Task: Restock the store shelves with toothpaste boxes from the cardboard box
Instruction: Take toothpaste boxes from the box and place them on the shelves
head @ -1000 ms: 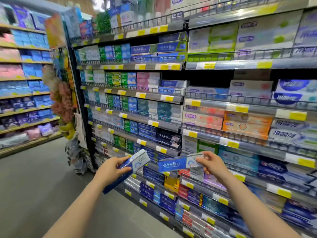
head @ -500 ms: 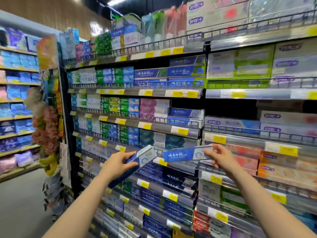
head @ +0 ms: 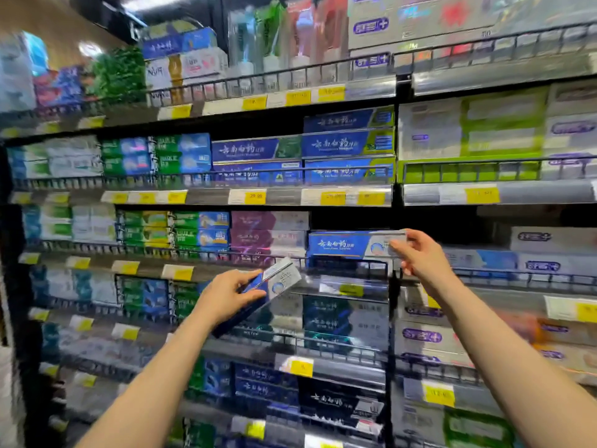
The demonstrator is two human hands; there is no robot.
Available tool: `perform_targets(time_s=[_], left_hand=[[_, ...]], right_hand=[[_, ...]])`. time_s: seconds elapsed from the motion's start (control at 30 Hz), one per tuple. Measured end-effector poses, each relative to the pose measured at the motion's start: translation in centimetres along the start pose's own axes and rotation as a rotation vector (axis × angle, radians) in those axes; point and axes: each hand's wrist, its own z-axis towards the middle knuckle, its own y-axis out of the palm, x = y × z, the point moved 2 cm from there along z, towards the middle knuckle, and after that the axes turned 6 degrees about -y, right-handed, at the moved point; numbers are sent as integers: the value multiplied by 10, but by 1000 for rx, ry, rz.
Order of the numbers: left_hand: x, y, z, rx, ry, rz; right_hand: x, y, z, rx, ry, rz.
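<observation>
My right hand (head: 420,253) grips the right end of a blue and silver toothpaste box (head: 342,244), held level just above the wire rail of the third shelf (head: 349,263), in a dark gap right of purple boxes (head: 268,236). My left hand (head: 226,297) holds a second blue and silver toothpaste box (head: 274,287), tilted up to the right, lower and in front of the shelf's price strip. The cardboard box is out of view.
Tall store shelving fills the view, packed with toothpaste boxes behind wire rails with yellow price tags. Matching blue boxes (head: 347,143) are stacked on the shelf above. White and purple boxes (head: 546,250) sit to the right. A black upright (head: 392,295) divides the bays.
The view has tilted upward and closer to the shelves. My right hand has carried its box up and in toward the gap on the third shelf; my left hand followed with its box.
</observation>
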Motion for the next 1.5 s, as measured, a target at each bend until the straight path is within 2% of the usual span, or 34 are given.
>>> perform_targets(time_s=[0.37, 0.47, 0.57, 0.7, 0.83, 0.9, 0.97, 1.0, 1.13, 1.23, 1.33, 1.4, 1.5], left_hand=[[-9, 16, 53, -5, 73, -109], [-12, 21, 57, -9, 56, -160], [-10, 26, 59, -12, 50, -188], [3, 32, 58, -29, 100, -209], [20, 47, 63, -85, 160, -243], [35, 58, 65, -114, 206, -233], [57, 67, 68, -141, 261, -239], [69, 71, 68, -156, 295, -240], [106, 79, 70, -182, 385, -268], [124, 82, 70, -200, 417, -339], [139, 87, 72, -191, 441, -372], [141, 84, 74, -131, 459, -390], [121, 75, 84, 81, 439, -386]], right_hand=[[24, 29, 31, 120, -35, -101], [25, 26, 37, 193, -127, -308], [30, 26, 40, 181, -150, -500], [30, 29, 36, 192, -158, -600], [17, 20, 18, 192, -269, -506], [13, 17, -2, -20, -325, -486], [17, 16, -23, -308, -247, -538], [22, 13, -28, -371, -201, -554], [31, -12, -30, -302, -131, -486], [25, -21, -34, -311, -80, -313], [24, -29, -37, -246, -45, -138], [26, -42, -38, -144, -26, -43], [24, -66, -44, -32, 4, 111]])
